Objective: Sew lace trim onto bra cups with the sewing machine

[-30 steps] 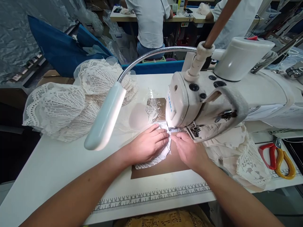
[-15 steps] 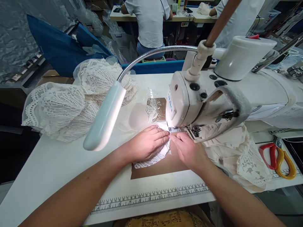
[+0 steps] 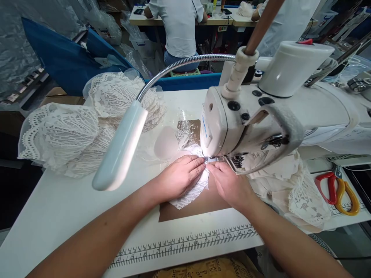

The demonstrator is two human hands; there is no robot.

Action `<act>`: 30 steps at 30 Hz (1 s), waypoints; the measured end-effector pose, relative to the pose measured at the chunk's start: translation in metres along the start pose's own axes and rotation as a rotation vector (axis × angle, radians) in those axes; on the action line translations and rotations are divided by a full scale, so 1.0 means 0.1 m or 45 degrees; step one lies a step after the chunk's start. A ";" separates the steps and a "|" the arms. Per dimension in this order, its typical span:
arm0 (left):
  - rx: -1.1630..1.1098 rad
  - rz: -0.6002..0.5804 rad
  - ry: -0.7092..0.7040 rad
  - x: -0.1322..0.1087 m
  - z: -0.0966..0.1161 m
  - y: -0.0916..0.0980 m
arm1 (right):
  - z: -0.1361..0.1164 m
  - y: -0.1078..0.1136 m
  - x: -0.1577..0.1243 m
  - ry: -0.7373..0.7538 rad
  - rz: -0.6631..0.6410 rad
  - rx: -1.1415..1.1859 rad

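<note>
My left hand (image 3: pixel 178 177) lies flat, fingers stretched out, pressing a white lace piece (image 3: pixel 194 191) onto the brown plate (image 3: pixel 203 204) in front of the sewing machine (image 3: pixel 261 119). My right hand (image 3: pixel 230 185) rests beside it, fingertips pinched on the lace edge right at the presser foot (image 3: pixel 213 159). A pale foam cup (image 3: pixel 166 143) lies behind the left hand, joined to the lace.
A gooseneck lamp (image 3: pixel 121 144) hangs over the table's left half. Heaps of lace (image 3: pixel 72 127) sit at the back left, more lace (image 3: pixel 301 197) at the right under the machine. Red and yellow scissors (image 3: pixel 337 191) lie far right. A printed ruler (image 3: pixel 185 243) lines the front edge. People sit at benches behind.
The lace piece has fed further toward the needle and both hands slid slightly forward with it; the view shifted a little left.
</note>
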State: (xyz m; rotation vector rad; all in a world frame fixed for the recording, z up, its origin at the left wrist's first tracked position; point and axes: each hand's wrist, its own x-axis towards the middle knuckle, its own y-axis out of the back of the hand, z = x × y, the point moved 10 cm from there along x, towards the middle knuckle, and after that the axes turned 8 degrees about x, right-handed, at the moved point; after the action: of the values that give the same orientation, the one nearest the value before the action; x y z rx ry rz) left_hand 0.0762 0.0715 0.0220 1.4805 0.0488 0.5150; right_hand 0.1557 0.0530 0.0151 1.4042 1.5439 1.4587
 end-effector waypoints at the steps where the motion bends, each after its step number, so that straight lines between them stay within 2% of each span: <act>1: -0.011 -0.003 -0.003 0.00 0.00 0.00 | 0.00 0.00 -0.01 0.009 0.000 0.009; 10: -0.025 -0.010 0.031 0.06 -0.06 0.06 | 0.14 -0.12 -0.08 -0.066 -0.111 0.115; 23: 0.078 -0.046 0.118 0.00 -0.23 -0.01 | 0.06 -0.22 0.02 -0.029 -0.277 0.135; 25: 0.099 -0.072 0.126 -0.02 -0.24 -0.02 | 0.06 -0.21 0.02 -0.031 -0.271 0.142; 30: 0.053 -0.102 0.039 -0.09 -0.11 0.01 | 0.10 -0.07 -0.02 -0.064 -0.115 0.160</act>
State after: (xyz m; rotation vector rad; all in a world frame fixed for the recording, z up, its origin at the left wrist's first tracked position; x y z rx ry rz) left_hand 0.0641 0.0788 0.0189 1.5052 0.1436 0.4744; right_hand 0.1628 0.0557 0.0055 1.4125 1.6694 1.2829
